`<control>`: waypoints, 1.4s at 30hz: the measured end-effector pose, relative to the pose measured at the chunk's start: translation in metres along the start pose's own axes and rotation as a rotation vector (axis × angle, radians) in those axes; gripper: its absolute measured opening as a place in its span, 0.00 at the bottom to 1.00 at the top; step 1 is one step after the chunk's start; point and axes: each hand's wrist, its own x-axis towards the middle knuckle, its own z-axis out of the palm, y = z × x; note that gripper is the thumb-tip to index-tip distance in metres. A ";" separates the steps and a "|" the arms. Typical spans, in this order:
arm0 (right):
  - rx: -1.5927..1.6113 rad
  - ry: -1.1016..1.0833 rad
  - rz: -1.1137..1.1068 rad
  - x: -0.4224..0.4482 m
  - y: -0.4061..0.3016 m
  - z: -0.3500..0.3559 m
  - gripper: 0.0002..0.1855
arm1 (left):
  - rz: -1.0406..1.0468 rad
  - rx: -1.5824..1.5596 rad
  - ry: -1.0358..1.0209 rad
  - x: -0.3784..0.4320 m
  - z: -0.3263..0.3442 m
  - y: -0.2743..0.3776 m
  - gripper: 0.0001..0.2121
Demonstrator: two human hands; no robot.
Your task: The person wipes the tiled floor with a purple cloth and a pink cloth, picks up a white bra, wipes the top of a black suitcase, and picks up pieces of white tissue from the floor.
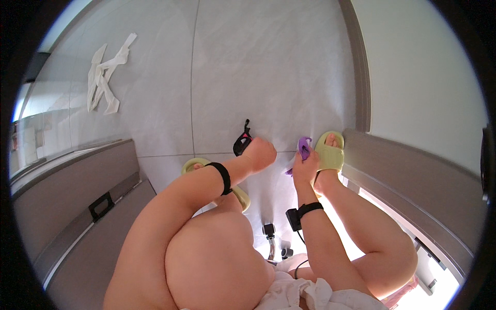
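My left hand point(261, 155) is closed in a fist just above the grey tiled floor. Its fingers are on a small black item point(243, 143) with a pink part and a short loop at its tip. What this item is, I cannot tell, since the fist covers one end. Closer to my right foot, my right hand point(306, 166) grips a purple item point(304, 147), perhaps thin fabric or a wrapper. Pale and purple material also shows on the left side of that hand. A black band point(221, 178) circles my left forearm, and another with a small black box point(293, 219) circles my right wrist.
Crumpled white strips point(102, 73) lie on the floor at the upper left. Green slide sandals point(330, 155) are on my feet. Grey-brown furniture panels point(407, 186) stand on both sides, the left one with a black handle point(101, 207). Chair casters point(268, 229) are below me.
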 end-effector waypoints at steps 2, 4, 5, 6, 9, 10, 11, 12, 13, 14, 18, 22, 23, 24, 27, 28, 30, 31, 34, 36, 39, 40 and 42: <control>-0.093 0.017 -0.006 -0.003 -0.011 0.001 0.23 | 0.142 0.087 -0.024 0.002 0.000 0.000 0.05; -0.187 -0.023 -0.025 -0.004 -0.023 0.001 0.24 | 0.133 0.046 -0.030 0.005 0.005 -0.004 0.06; -0.187 -0.023 -0.031 -0.004 -0.023 0.001 0.24 | 0.128 0.005 -0.039 0.006 0.007 -0.008 0.06; -0.154 -0.020 -0.056 0.001 -0.016 -0.002 0.24 | 0.133 0.003 -0.025 0.011 0.002 -0.012 0.06; -0.081 0.028 -0.221 0.009 -0.008 -0.011 0.25 | -0.295 -0.513 0.117 0.002 -0.015 -0.051 0.08; -0.036 0.070 -0.350 0.004 -0.005 -0.012 0.25 | -0.444 -0.694 0.256 -0.011 -0.016 -0.069 0.08; -0.041 0.061 -0.343 -0.003 -0.002 -0.010 0.25 | -0.589 -1.093 0.336 -0.026 -0.025 -0.086 0.08; -0.112 -0.075 -0.409 -0.010 -0.003 -0.008 0.24 | -0.734 -1.487 0.422 -0.042 -0.034 -0.104 0.07; -0.178 -0.209 -0.480 -0.017 -0.008 -0.003 0.24 | -0.726 -1.664 0.618 -0.059 -0.033 -0.124 0.09; -0.279 -0.354 -0.635 -0.023 -0.005 -0.002 0.24 | -0.797 -1.691 0.728 -0.071 -0.046 -0.133 0.09; -0.279 -0.588 -1.148 -0.033 -0.012 0.001 0.24 | -0.942 -1.725 0.991 -0.132 -0.041 -0.168 0.10; -0.285 -0.796 -1.346 0.003 -0.035 -0.006 0.31 | -1.049 -1.451 0.661 -0.165 -0.035 -0.157 0.09; -0.293 -0.803 -1.346 0.005 -0.038 -0.009 0.31 | -0.948 -1.537 0.512 -0.160 -0.034 -0.150 0.11; -0.311 -0.813 -1.326 0.004 -0.041 -0.011 0.31 | -0.909 -1.434 0.428 -0.153 -0.042 -0.139 0.10; -0.317 -0.788 -1.256 -0.009 -0.046 -0.011 0.31 | -0.529 -0.903 0.179 -0.115 -0.037 -0.116 0.10; -0.298 -0.743 -1.205 -0.016 -0.047 -0.010 0.30 | -0.287 -0.688 0.224 -0.099 -0.023 -0.108 0.09; -0.283 -0.718 -1.158 -0.026 -0.046 -0.012 0.30 | -0.142 -0.583 0.143 -0.069 -0.029 -0.085 0.06; -0.262 -0.692 -1.120 -0.028 -0.045 -0.013 0.30 | -0.142 -0.581 0.145 -0.054 -0.025 -0.074 0.06; -0.247 -0.671 -1.078 -0.032 -0.039 -0.017 0.29 | -0.007 -0.351 0.053 -0.025 -0.012 -0.051 0.04; -0.247 -0.673 -1.039 -0.034 -0.032 -0.019 0.29 | -0.072 -0.304 -0.010 -0.018 -0.010 -0.043 0.05; -0.241 -0.675 -0.981 -0.036 -0.018 -0.027 0.29 | -0.020 -0.266 0.063 -0.027 -0.004 -0.033 0.05; -0.232 -0.680 -0.962 -0.038 -0.015 -0.029 0.29 | -0.018 -0.261 0.062 -0.026 -0.003 -0.031 0.05; -0.212 -0.651 -0.961 -0.035 -0.011 -0.030 0.29 | -0.049 -0.160 0.080 -0.026 0.000 -0.026 0.05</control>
